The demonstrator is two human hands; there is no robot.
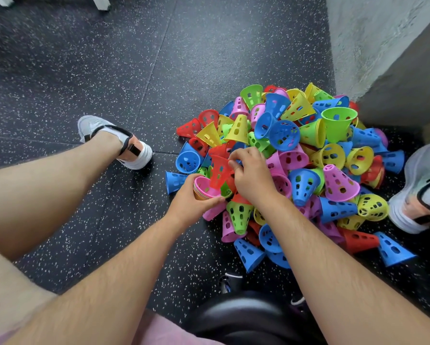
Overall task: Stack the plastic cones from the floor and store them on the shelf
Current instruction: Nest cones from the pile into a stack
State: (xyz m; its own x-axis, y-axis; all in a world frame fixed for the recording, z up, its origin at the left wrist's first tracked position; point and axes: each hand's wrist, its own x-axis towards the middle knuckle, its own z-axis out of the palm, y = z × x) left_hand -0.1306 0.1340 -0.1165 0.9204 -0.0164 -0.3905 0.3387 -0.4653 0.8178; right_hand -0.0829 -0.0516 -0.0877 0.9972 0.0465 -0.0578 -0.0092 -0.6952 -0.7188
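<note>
The left hand (pixel 196 198) curls its grip round the stack (pixel 202 190), at the 9 o'clock edge of the pile (pixel 308 150) on the floor (pixel 109 70). The right hand (pixel 251 178) pinches a red cone (pixel 219 171) over its open top. Keep it straight and push down

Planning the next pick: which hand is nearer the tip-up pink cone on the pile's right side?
Right. The right hand sits left of the pink cone; the left hand is farther left.

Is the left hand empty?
No, the left hand grips a stack of plastic cones while the right hand holds a red perforated plastic cone at its mouth.
</note>
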